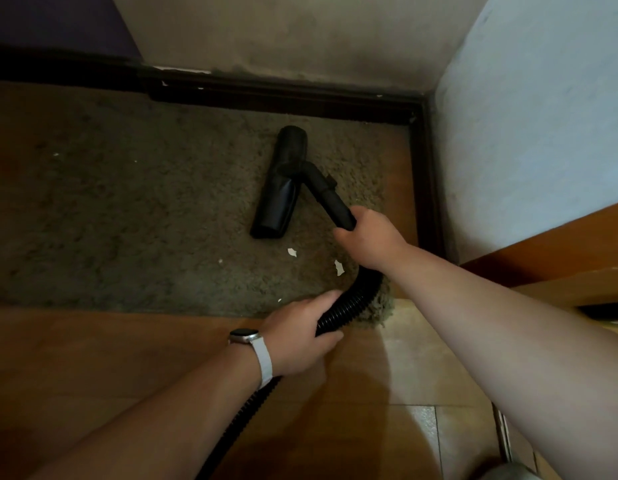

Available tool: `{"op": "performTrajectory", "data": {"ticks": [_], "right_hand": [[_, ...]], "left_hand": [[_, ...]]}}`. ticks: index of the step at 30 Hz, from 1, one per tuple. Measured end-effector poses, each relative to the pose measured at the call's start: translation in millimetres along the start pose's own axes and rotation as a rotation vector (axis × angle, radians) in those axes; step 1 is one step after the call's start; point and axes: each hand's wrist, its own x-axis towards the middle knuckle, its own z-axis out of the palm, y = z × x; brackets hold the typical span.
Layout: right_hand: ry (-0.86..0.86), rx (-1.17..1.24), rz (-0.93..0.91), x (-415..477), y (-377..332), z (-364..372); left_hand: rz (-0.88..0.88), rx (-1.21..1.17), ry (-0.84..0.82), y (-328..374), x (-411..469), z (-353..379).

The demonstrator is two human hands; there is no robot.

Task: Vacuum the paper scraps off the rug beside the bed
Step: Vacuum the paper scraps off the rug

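A black vacuum floor nozzle lies flat on the shaggy grey-brown rug, near the rug's right end. My right hand is shut on the black wand that joins the nozzle. My left hand, with a white watch on its wrist, grips the ribbed black hose at the rug's near edge. White paper scraps lie just in front of the nozzle, one more beside my right wrist. Small bits dot the rug's far left.
A dark baseboard runs along the far wall and turns at the right corner. A pale blue wall stands to the right, with a wooden furniture edge below it. Wood-look flooring lies in front of the rug.
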Motion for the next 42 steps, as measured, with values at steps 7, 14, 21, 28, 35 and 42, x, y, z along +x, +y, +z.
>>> {"op": "performTrajectory", "data": {"ticks": [7,14,21,28,35,42], "right_hand": [[0.03,-0.011,0.072,-13.0,18.5,-5.3],[0.018,-0.007,0.046,-20.3,7.7,3.9],[-0.083,-0.045,-0.018,-19.4,-24.3,25.4],[-0.003,-0.028,0.085,-49.9,14.7,12.3],[0.1,0.087,0.228,-86.6,59.2,-1.9],[0.138,0.052,0.262,-117.8,74.8,-2.3]], "left_hand": [[0.023,0.034,-0.059,11.8,-0.9,7.8],[0.022,0.059,-0.049,3.3,-11.7,7.5],[-0.009,0.155,-0.021,-24.6,-26.9,-4.4],[0.109,0.172,-0.122,-3.6,-19.7,13.3],[0.196,0.132,-0.225,15.3,-10.2,34.5],[0.258,0.138,-0.283,22.9,-12.0,54.2]]}}
